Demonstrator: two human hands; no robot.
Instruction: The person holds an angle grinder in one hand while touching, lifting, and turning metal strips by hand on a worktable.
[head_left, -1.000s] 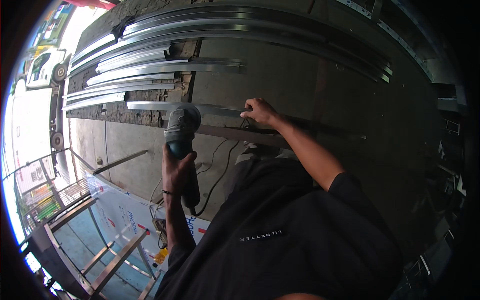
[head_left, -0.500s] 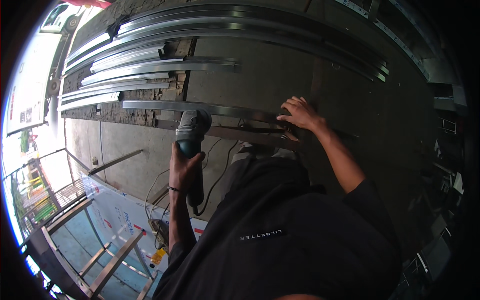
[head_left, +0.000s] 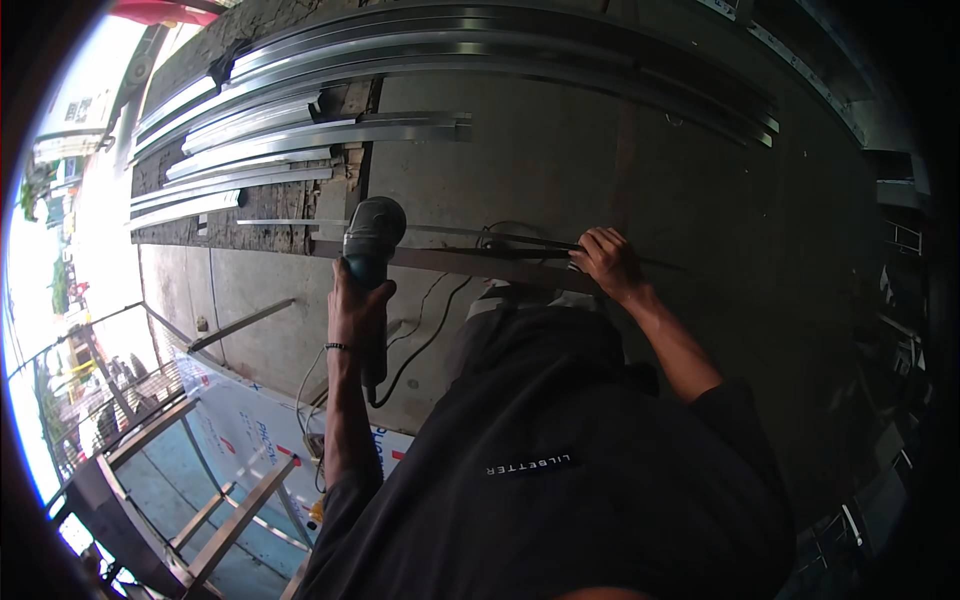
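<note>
My left hand (head_left: 357, 305) is wrapped around the body of an angle grinder (head_left: 373, 225), its grey head pointing away from me. The grinder head overlaps a long thin metal bar (head_left: 450, 234) in the picture; whether they touch I cannot tell. That bar lies roughly crosswise, its left part over the worn wooden board (head_left: 275, 237). Near its right end, my right hand (head_left: 610, 262) has its fingers closed on the bar. A brown metal beam (head_left: 450, 264) runs just on my side of it.
Several long shiny metal profiles (head_left: 430, 42) lie across the board's far side, jutting rightward. A dark cable (head_left: 425, 338) trails from the grinder. A metal frame (head_left: 240, 515) and a white printed sheet (head_left: 235, 410) are at lower left. Metal pieces line the right edge.
My right hand has gone from raised, spread fingers to a grip on the bar. The bar shows a narrower side now. The grinder has shifted slightly left and away from me.
</note>
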